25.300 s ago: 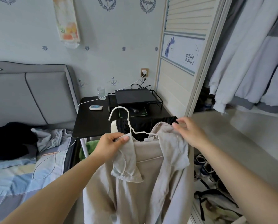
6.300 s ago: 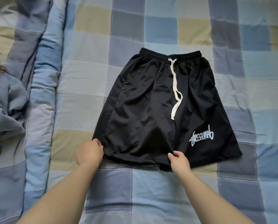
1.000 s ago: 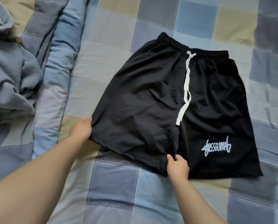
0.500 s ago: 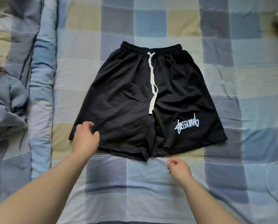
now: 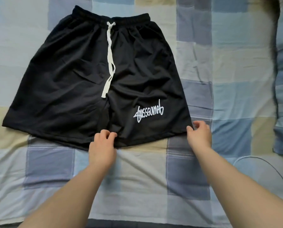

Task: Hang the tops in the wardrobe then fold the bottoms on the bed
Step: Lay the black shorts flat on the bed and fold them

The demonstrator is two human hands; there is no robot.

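The black shorts (image 5: 94, 76) lie flat on the checked bedspread (image 5: 236, 71), filling the ten-to-one o'clock part of the view, waistband at twelve. Half a second ago the hands were spread at the left leg's hem; both have now shifted to the right leg, the one with the white lettering. The left hand (image 5: 103, 145) pinches its inner hem corner, the right hand (image 5: 200, 135) its outer corner, fingers curled on cloth. This looks like the grip for the first fold, right leg over left.
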